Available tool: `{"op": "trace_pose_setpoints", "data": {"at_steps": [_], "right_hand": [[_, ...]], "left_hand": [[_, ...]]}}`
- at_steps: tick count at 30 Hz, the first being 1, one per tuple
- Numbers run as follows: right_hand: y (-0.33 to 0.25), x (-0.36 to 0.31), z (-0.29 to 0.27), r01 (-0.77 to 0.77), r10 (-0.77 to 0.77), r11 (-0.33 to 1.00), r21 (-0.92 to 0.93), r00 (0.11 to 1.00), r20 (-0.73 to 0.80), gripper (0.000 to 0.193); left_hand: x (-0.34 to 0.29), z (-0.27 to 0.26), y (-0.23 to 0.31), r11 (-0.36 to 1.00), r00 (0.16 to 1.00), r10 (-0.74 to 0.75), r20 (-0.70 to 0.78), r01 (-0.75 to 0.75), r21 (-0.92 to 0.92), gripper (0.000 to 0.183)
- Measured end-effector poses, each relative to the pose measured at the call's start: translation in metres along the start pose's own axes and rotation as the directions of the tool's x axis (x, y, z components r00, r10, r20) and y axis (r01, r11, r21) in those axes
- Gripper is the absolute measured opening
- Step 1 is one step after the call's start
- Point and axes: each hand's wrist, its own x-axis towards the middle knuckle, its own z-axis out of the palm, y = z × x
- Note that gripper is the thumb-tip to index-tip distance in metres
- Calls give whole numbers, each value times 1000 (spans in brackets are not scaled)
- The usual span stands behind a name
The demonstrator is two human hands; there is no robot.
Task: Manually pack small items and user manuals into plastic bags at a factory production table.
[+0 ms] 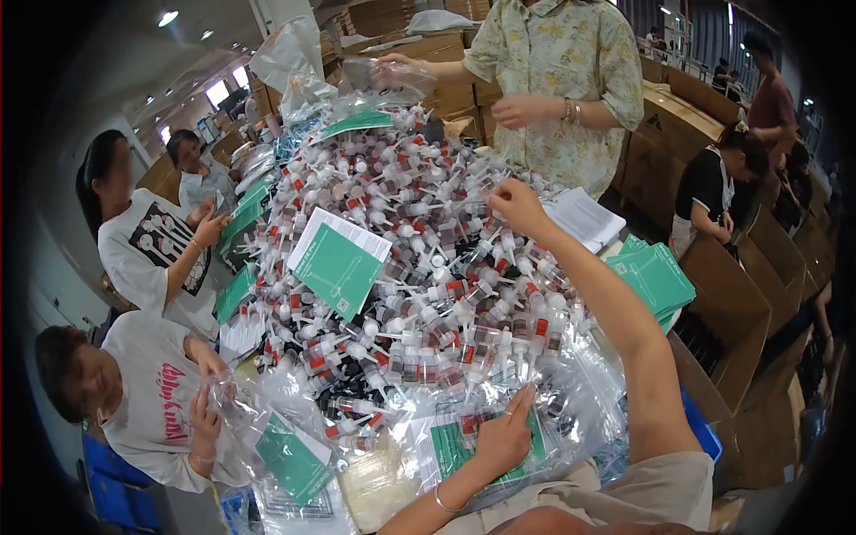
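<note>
A large heap of small clear bottles (437,259) with white nozzle caps and red or dark bands covers the table before me. My left hand (502,443), with a ring and a bracelet, is closed on a clear plastic bag (571,419) at the near edge. Inside that bag are a green printed card (450,450) and what looks like a red-banded bottle (473,424). Stretched out over the heap's right side, my right hand (520,207) has its fingers curled together; whatever they hold, if anything, is hidden.
Green cards (655,281) lie stacked at the right, near white leaflets (584,218). One green card (339,270) rests on the heap. Co-workers handle bags and cards at the left and across the table. Cardboard boxes (727,325) stand to the right.
</note>
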Motion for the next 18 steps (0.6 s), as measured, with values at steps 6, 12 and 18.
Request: {"op": "trace_pose_setpoints", "data": {"at_steps": [6, 12, 18], "right_hand": [[-45, -3, -3, -288, 260, 57, 956, 929, 264, 25], [5, 9, 40, -501, 328, 673, 545, 862, 387, 22], [10, 4, 87, 234, 39, 878, -417, 834, 551, 11]], "left_hand": [[-2, -3, 0, 1000, 1000, -3, 9, 3, 2, 65], [0, 1, -2, 1000, 1000, 10, 2, -10, -8, 65], [-1, 1, -2, 1000, 999, 22, -27, -22, -13, 64]]}}
